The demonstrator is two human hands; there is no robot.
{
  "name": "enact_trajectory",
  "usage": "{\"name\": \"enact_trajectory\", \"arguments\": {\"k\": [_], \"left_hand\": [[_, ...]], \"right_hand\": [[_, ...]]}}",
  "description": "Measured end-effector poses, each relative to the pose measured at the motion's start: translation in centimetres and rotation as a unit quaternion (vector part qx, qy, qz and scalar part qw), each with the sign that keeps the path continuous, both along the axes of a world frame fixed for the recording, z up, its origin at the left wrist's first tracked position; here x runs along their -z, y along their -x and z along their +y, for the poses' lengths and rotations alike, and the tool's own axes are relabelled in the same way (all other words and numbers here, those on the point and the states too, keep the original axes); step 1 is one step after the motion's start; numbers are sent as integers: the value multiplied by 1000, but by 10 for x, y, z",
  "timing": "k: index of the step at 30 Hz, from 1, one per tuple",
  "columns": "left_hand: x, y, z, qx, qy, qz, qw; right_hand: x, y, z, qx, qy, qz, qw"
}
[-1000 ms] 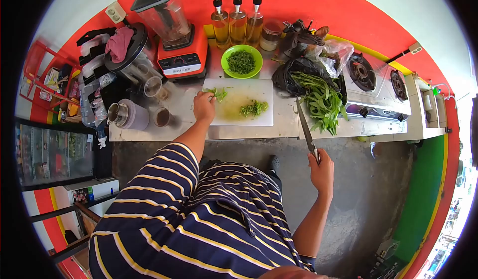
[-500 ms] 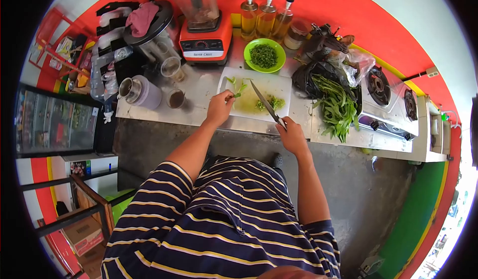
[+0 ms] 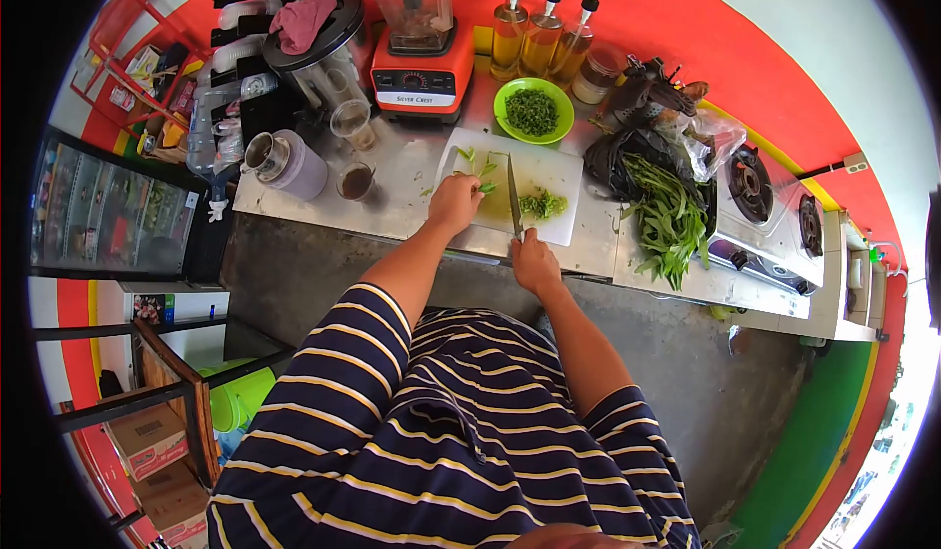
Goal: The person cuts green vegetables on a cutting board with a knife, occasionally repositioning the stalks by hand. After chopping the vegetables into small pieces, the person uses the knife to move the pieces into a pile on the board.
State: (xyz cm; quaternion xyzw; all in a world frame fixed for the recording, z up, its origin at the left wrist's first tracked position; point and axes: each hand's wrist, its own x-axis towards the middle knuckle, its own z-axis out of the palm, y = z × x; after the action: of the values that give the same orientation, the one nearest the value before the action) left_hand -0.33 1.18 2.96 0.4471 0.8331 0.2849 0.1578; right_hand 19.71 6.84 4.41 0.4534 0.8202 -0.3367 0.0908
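On the white cutting board (image 3: 560, 170), my left hand (image 3: 456, 203) is closed around a few green leafy stems (image 3: 486, 186) near the left edge. My right hand (image 3: 536, 261) grips a knife (image 3: 515, 199) by its handle at the board's front edge. The blade points away from me and stands a little right of the stems. A small heap of chopped greens (image 3: 542, 204) lies on the board, right of the blade. Behind the board, a lime-green bowl (image 3: 564, 129) holds finely cut dark greens (image 3: 532, 112).
A bunch of long-leaved greens (image 3: 668, 221) lies right of the board, beside a black plastic bag (image 3: 610, 162) and a gas stove (image 3: 774, 211). A red blender (image 3: 419, 71) and pump bottles (image 3: 542, 37) stand behind. Plastic cups (image 3: 355, 182) and a lilac container (image 3: 297, 167) are at left.
The knife has moved left across the board, and its blade now points more straight away from me, closer to the stems. The camera view has shifted slightly.
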Motion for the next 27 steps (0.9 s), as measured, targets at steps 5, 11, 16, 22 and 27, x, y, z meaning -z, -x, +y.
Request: {"name": "enact_trajectory", "arguments": {"k": [5, 11, 16, 22, 27], "left_hand": [[0, 0, 3, -12, -42, 72, 996], [2, 1, 11, 13, -7, 22, 1000], [1, -3, 9, 40, 16, 3, 999], [13, -3, 8, 40, 7, -27, 999], [14, -13, 1, 57, -54, 28, 997]], "right_hand": [[-10, -1, 14, 17, -33, 22, 999], [-27, -1, 25, -3, -41, 20, 999], [-14, -4, 14, -9, -41, 26, 999], [-1, -1, 2, -25, -35, 21, 999], [-9, 14, -5, -7, -57, 16, 998]]}}
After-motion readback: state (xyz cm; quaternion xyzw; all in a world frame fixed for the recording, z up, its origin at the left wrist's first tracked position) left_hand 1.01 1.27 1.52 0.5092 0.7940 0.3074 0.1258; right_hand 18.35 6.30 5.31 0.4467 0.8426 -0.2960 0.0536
